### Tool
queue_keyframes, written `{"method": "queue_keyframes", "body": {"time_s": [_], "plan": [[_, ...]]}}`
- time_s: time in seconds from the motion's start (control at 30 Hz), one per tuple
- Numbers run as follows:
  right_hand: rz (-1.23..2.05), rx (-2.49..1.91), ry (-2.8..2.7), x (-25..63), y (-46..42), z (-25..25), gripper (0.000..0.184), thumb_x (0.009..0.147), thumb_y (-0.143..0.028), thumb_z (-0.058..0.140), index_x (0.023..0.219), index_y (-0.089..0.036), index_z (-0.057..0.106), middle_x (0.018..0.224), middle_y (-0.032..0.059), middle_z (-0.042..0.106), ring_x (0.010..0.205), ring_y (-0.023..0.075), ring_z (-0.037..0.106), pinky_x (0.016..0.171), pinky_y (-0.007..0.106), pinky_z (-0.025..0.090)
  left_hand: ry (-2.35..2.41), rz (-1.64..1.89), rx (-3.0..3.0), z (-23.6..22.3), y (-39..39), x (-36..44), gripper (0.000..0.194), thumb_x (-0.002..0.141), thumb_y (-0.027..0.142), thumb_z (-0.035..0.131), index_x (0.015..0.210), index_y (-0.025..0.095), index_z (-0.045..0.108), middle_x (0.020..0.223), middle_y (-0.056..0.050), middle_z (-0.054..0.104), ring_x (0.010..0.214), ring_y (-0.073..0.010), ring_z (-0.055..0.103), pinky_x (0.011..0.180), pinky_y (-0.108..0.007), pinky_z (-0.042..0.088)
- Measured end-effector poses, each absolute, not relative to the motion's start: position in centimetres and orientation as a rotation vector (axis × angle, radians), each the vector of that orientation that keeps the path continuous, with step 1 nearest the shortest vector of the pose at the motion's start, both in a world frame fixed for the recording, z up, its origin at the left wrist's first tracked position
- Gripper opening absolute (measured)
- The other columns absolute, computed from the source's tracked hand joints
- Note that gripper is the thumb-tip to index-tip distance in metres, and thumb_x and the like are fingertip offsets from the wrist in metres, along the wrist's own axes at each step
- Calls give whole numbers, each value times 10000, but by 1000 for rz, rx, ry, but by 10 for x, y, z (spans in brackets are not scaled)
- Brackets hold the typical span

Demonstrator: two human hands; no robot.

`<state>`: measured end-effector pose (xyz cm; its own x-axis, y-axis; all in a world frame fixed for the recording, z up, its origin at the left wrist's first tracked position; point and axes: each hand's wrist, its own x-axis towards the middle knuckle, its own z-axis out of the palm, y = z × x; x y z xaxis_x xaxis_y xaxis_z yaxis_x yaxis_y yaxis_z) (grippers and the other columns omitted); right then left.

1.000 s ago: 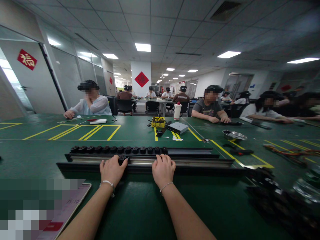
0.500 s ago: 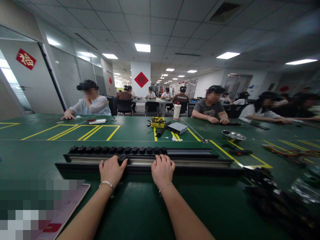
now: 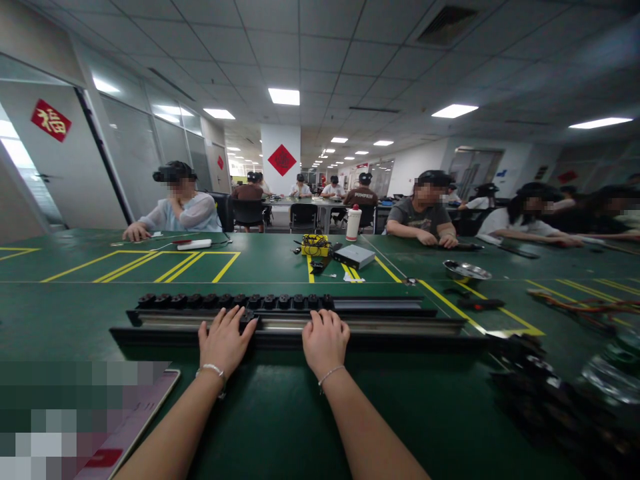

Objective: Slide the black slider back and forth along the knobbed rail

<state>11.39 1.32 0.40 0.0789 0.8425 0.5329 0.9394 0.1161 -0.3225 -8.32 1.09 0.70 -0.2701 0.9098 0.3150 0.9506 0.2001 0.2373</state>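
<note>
Two long black tracks lie crosswise in front of me on the green table. My left hand [image 3: 224,345] rests on the nearer black track [image 3: 400,327], which has a pale metal channel along it. A small black block [image 3: 249,316] sits in the channel between that hand's thumb and index finger, partly hidden. Farther right, my right hand [image 3: 325,340] has its fingers curled over the same track, holding it. Just behind, the far black track [image 3: 385,304] carries a row of small black blocks [image 3: 225,300] along its left and middle length.
A phone [image 3: 145,420] lies at lower left. Dark parts [image 3: 545,393] are heaped at right beside a clear bottle [image 3: 613,367]. Beyond stand a metal bowl [image 3: 467,271], a grey box [image 3: 354,256], a yellow box with cables [image 3: 315,245] and a white bottle [image 3: 353,223]. Co-workers sit opposite.
My left hand's fingers have stretched a little farther forward over the track, and the block between them has shifted slightly right. My right hand has stayed in place.
</note>
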Motion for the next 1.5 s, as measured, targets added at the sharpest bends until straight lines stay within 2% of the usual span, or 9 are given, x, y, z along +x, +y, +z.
{"method": "queue_keyframes", "body": {"time_s": [0.2, 0.8, 1.5], "plan": [[-183, -1737, -1770, 114, 13, 5, 330, 843, -277, 376, 1086, -236, 596, 1150, 71, 570, 1108, 222, 420, 914, 379, 227, -2335, -569, -1882, 11, 9, -85, 539, 798, 543, 303, 1260, 302, 436, 1389, -20, 386, 1297, -238, 275, 1040, -523, 131], [-166, -1717, -1759, 114, 13, 5, 325, 843, -279, 376, 1078, -233, 596, 1152, 69, 570, 1116, 228, 412, 898, 388, 236, -2258, -334, -1980, 13, 8, -91, 549, 821, 507, 237, 1316, 301, 357, 1432, 5, 299, 1321, -234, 230, 1036, -516, 170], [-163, -1727, -1768, 115, 13, 5, 328, 839, -278, 376, 1082, -234, 592, 1154, 61, 571, 1118, 230, 411, 898, 382, 234, -2212, -286, -1970, 14, 6, -90, 512, 840, 482, 228, 1313, 329, 349, 1429, -6, 315, 1308, -237, 261, 1024, -521, 188]]}}
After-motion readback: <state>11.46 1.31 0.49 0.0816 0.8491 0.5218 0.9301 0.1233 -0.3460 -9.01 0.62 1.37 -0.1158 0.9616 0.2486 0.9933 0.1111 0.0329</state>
